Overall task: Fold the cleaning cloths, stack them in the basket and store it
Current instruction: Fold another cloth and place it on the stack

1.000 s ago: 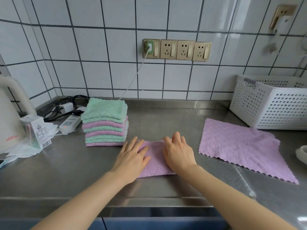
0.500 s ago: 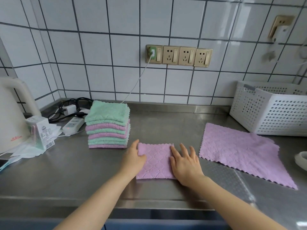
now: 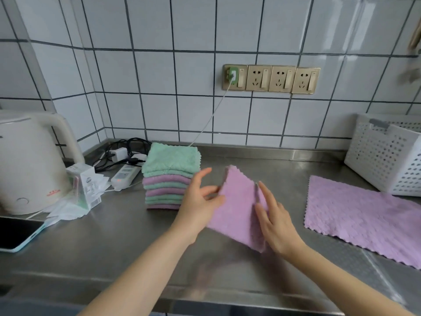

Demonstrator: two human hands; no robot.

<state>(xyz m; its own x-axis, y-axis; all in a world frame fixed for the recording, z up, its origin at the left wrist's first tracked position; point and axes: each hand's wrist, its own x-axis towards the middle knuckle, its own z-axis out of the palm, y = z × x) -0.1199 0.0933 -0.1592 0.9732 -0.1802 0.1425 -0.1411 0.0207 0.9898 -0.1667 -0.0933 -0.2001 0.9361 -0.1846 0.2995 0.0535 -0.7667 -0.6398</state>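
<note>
Folded cloth (image 3: 237, 208), purple, lifted off table (image 3: 114, 242) btwn both hands, beside stack (image 3: 169, 179). Left hand (image 3: 198, 201) pinches its left edge; right hand (image 3: 273, 220) flat on it, fingers straight. Basket (image 3: 387, 156) far right.

I hold the folded purple cloth (image 3: 237, 208) tilted above the steel surface (image 3: 114, 247), my left hand (image 3: 200, 201) gripping its left edge, my right hand (image 3: 273, 220) flat against its right side. The stack of folded cloths (image 3: 169, 176) sits just left; a spread purple cloth (image 3: 364, 215) and white basket (image 3: 387, 156) lie right.
</note>
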